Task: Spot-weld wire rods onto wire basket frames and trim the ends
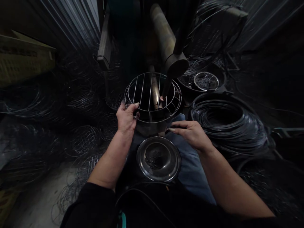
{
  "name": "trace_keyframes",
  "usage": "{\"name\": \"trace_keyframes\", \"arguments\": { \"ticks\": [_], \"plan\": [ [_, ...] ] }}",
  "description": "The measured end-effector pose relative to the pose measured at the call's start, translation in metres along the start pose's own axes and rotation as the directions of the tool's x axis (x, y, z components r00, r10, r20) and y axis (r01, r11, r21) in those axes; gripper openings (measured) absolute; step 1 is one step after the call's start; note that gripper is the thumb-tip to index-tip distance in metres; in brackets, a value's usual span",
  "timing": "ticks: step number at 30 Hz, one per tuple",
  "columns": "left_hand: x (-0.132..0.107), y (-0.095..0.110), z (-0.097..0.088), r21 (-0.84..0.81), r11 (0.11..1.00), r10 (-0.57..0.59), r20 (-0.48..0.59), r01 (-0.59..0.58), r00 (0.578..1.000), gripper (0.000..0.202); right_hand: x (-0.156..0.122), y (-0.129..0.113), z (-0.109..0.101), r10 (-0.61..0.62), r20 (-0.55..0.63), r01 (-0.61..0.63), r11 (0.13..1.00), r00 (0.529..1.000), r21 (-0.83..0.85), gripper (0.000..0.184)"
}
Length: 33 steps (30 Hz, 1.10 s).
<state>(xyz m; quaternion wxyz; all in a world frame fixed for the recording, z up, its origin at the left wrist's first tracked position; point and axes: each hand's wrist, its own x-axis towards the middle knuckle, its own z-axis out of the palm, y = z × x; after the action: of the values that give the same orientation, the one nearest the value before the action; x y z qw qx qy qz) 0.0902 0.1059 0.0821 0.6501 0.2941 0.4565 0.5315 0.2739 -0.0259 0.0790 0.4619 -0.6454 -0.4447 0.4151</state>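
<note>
The left hand [127,117] pinches the near left rim of a round wire rack [150,93] between thumb and fingers. The right hand [190,133] is to the right of the rack's near edge, thumb and fingertips drawn close together; whether they pinch anything, I cannot tell. To the right, a big coil of wire [254,133] lies in loose loops. A thick pipe [163,31] reaches from the far side toward the middle, ending just beyond the rack. The rack is in the middle, straight bars running across its round frame, with a thinner rod [155,90] showing between them. Nearer, below the hands, is a shiny metal bowl [174,158] holding small wire pieces [153,162].
</note>
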Motion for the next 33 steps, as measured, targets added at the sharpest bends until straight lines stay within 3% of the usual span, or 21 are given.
{"name": "trace_keyframes", "arguments": {
  "ticks": [4, 8, 12, 15, 20, 28, 33],
  "plan": [
    [0.001, -0.003, 0.004, -0.013, 1.0, 0.007, -0.006, -0.007, 1.0, 0.042, 0.006, -0.01, -0.003, -0.023, -0.059, 0.023, 1.0, 0.998, -0.004, 0.019],
    [-0.002, -0.003, 0.007, -0.018, 0.999, 0.027, -0.018, -0.027, 0.999, 0.041, 0.018, -0.019, 0.012, 0.033, -0.183, -0.02, 0.997, 0.983, 0.07, 0.021],
    [-0.005, -0.001, 0.008, -0.011, 0.998, 0.059, -0.044, -0.059, 0.997, 0.04, 0.029, -0.022, 0.03, -0.185, -0.278, 0.125, 0.968, 0.943, -0.219, 0.014],
    [-0.006, 0.0, 0.01, -0.006, 0.998, 0.066, -0.066, -0.067, 0.996, 0.041, 0.034, -0.025, 0.038, -0.257, -0.28, 0.162, 0.933, 0.925, -0.321, 0.019],
    [-0.005, 0.0, 0.014, -0.018, 0.998, 0.063, -0.075, -0.065, 0.995, 0.043, 0.042, -0.025, 0.045, -0.225, -0.365, 0.156, 0.965, 0.903, -0.21, 0.014],
    [0.003, 0.0, 0.013, -0.034, 0.997, 0.064, -0.051, -0.065, 0.997, 0.043, 0.043, -0.008, 0.061, -0.106, -0.435, 0.17, 0.979, 0.894, 0.111, 0.025],
    [0.005, 0.002, 0.014, -0.03, 0.997, 0.076, -0.035, -0.077, 0.997, 0.042, 0.046, 0.006, 0.066, -0.141, -0.488, 0.237, 0.961, 0.862, 0.141, 0.022]
  ]
}}
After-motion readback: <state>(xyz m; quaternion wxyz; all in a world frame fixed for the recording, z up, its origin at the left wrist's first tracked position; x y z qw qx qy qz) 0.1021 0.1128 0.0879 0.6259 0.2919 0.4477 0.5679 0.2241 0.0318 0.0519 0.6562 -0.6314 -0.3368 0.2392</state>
